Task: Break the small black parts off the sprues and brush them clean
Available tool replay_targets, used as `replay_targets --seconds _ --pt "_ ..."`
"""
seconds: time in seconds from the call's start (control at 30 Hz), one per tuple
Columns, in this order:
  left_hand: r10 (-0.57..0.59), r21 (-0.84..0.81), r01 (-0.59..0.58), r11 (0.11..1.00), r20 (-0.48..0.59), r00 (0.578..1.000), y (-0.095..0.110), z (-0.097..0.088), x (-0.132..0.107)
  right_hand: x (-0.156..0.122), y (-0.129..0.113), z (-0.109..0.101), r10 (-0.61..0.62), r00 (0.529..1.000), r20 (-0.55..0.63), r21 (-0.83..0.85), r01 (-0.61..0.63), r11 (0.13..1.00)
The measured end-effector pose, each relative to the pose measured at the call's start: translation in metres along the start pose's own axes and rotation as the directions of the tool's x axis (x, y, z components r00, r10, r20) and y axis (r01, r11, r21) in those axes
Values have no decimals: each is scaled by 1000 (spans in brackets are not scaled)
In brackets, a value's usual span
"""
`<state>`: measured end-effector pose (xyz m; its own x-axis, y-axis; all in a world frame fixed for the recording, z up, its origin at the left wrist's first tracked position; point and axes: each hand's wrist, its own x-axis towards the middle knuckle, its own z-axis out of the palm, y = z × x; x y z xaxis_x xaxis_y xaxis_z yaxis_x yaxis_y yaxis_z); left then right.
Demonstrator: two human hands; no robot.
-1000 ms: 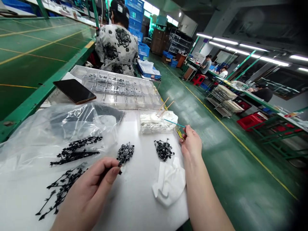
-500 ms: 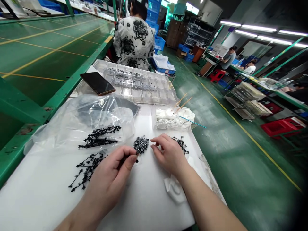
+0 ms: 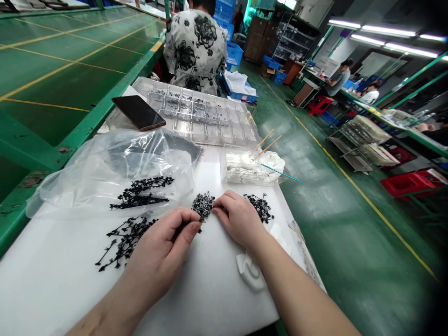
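My left hand point(image 3: 163, 247) grips the dark stem of a black plastic cluster of small grey-rimmed rings point(image 3: 203, 205). My right hand point(image 3: 240, 219) comes in from the other side, its closed fingertips pressing on the cluster's right edge. A second ring cluster point(image 3: 259, 207) lies just beyond those fingers on the white sheet point(image 3: 217, 289). Left of my hands are black branched plastic runners point(image 3: 140, 193), with another heap point(image 3: 126, 240) close to my left wrist. A crumpled white cloth point(image 3: 249, 271) lies under my right forearm.
A clear plastic bag point(image 3: 115, 172) lies at the left. Behind it are a clear compartment tray point(image 3: 196, 116) holding small dark parts and a black phone point(image 3: 139, 113). A clear box of white cloth point(image 3: 254, 168) holds wooden sticks and a blue stick. A co-worker point(image 3: 196, 46) sits beyond.
My right hand has moved left from beside the box, without the blue stick, and closed on the ring cluster. The left hand keeps its hold. The view has swung left.
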<state>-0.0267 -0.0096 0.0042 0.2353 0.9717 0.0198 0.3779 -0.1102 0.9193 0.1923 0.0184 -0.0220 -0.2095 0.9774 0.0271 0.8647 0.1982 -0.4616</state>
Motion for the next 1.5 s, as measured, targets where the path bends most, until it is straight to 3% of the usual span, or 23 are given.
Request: replay_targets --seconds 0.23,0.33,0.37,0.43,0.5,0.53,0.6,0.73,0.87,1.0,1.07,1.5 --pt "76 5 -76 997 16 997 2 3 2 -2 5 -2 -27 999 -40 64 30 998" --pt "120 25 -121 992 57 991 -2 2 4 -6 7 -8 -3 992 -130 307 43 951" --pt "123 30 -126 992 72 990 -3 2 4 -8 8 -9 35 989 -147 448 35 893" --pt "131 38 -135 990 94 987 -3 2 4 -12 6 -13 119 985 -127 737 13 675" --pt "148 37 -153 988 103 984 -3 4 4 -15 4 -15 157 985 -69 907 -4 422" --pt "161 35 -165 986 102 982 -2 4 3 -17 2 -16 155 987 -43 942 -12 335" --pt "184 31 -188 982 106 977 -2 5 3 -18 0 -18 130 991 -2 970 -29 239" --pt "195 35 -202 979 135 971 -2 5 3 -20 -2 -20 85 994 64 983 -78 164" --pt "196 33 -202 979 145 970 -1 6 2 -23 -5 -21 73 997 11 973 -28 227" --pt "196 19 -200 980 135 971 -1 7 2 -26 -7 -20 -26 981 -193 850 180 494" --pt "203 17 -207 978 146 968 -2 7 2 -27 -8 -19 -98 959 -266 762 272 588" --pt "203 -27 -202 979 145 968 1 10 1 -27 -14 -16 -173 963 -207 696 270 665"
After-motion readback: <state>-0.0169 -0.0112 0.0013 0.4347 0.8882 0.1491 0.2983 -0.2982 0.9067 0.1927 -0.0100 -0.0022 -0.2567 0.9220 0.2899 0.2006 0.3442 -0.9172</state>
